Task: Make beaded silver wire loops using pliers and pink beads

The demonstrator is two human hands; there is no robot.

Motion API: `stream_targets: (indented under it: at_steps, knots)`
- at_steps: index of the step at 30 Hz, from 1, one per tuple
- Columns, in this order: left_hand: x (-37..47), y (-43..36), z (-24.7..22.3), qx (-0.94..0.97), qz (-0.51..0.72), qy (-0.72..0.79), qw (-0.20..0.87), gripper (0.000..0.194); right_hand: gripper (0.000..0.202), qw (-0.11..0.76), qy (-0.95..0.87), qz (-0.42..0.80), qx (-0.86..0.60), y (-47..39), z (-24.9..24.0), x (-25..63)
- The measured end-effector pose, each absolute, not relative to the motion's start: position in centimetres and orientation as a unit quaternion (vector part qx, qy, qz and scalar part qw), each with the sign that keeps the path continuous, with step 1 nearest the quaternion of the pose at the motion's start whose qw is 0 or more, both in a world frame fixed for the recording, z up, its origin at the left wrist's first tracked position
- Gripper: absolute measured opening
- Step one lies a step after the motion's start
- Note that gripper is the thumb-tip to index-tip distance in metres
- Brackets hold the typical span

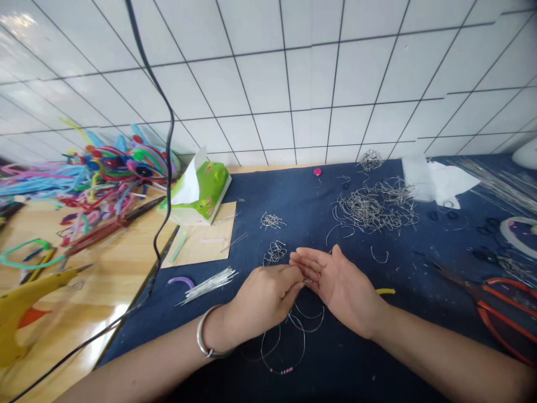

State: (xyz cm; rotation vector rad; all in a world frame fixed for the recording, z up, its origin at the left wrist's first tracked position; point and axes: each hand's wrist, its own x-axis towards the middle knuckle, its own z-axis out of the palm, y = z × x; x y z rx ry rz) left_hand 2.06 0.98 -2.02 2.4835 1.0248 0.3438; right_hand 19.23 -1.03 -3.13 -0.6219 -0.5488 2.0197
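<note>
My left hand (268, 291), with a silver bangle at the wrist, is closed in a pinch on a thin wire (304, 338). The wire hangs below in loose loops, with several small pink beads (286, 371) threaded at the bottom. Palm up and fingers stretched out, my right hand (346, 288) lies beside it. A few pink beads (319, 275) rest on its fingers, and the left fingertips meet them there. Small heaps of bent wire pieces (274, 253) lie just beyond both hands.
A tangled wire pile (364, 207) lies at the back right. Orange-handled scissors (489, 302) are on the right. To the left are straight wires (210, 284), a green tissue pack (205, 190), a yellow glue gun (29, 308) and a black cable (168, 157) crossing the view.
</note>
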Motion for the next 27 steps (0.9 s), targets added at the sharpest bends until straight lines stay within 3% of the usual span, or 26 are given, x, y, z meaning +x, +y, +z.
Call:
stream_targets:
  at_steps: [27]
  knots:
    - [2.18, 0.36, -2.35, 0.930, 0.059, 0.348, 0.102, 0.013, 0.053, 0.452, -0.212, 0.829, -0.251, -1.06, -2.97, 19.27]
